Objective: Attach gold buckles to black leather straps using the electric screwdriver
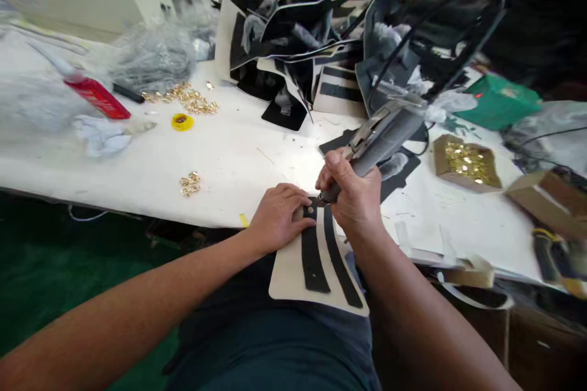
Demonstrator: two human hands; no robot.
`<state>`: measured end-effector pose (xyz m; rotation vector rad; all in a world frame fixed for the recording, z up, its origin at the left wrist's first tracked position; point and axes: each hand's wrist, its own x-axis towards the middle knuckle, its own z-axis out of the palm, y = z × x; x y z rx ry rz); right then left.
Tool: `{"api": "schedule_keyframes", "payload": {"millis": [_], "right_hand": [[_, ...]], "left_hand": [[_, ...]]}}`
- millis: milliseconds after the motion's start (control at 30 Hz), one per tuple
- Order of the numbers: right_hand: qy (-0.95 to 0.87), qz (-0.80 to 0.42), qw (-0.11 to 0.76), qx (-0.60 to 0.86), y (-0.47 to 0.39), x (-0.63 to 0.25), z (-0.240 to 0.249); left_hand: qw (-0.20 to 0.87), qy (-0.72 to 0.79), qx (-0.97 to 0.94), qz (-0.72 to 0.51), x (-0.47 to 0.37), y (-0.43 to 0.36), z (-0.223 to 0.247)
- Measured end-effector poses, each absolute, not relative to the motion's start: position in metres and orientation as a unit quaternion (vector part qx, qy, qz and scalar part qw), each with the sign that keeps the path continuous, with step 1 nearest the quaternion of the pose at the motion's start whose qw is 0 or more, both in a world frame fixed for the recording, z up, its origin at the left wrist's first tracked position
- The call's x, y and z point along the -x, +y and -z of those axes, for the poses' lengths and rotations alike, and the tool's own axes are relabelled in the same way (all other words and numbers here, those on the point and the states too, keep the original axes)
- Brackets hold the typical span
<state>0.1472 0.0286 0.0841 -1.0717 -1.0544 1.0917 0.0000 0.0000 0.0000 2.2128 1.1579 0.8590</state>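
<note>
My right hand (355, 186) is wrapped round a grey power screwdriver (385, 134), which slants down to the left. Its tip is at the top end of a beige panel (288, 275) with two black strips (314, 256) on it. With thumb and fingers, my left hand (279, 217) grips the upper left edge of that panel, close to the tool tip. A small round light spot shows on the strip beside my left fingers. The panel hangs over the table's front edge above my lap. Behind the screwdriver lies a black cut piece (403, 168).
Gold hardware lies in a small pile (189, 183) and a larger heap (192, 98), near a yellow round holder (182, 121) and red bottle (98, 95). Black-and-beige pieces (293, 30) are stacked behind. At right are a box of gold parts (468, 162) and pliers (554, 256).
</note>
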Motion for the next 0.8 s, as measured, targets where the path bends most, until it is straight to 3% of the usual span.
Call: {"api": "schedule_keyframes", "payload": {"millis": [800], "right_hand": [[-0.514,-0.397,0.595,0.473,0.02,-0.148,-0.057]], "left_hand": [[0.267,0.427,-0.807,-0.308,0.001,0.0,-0.004]]}}
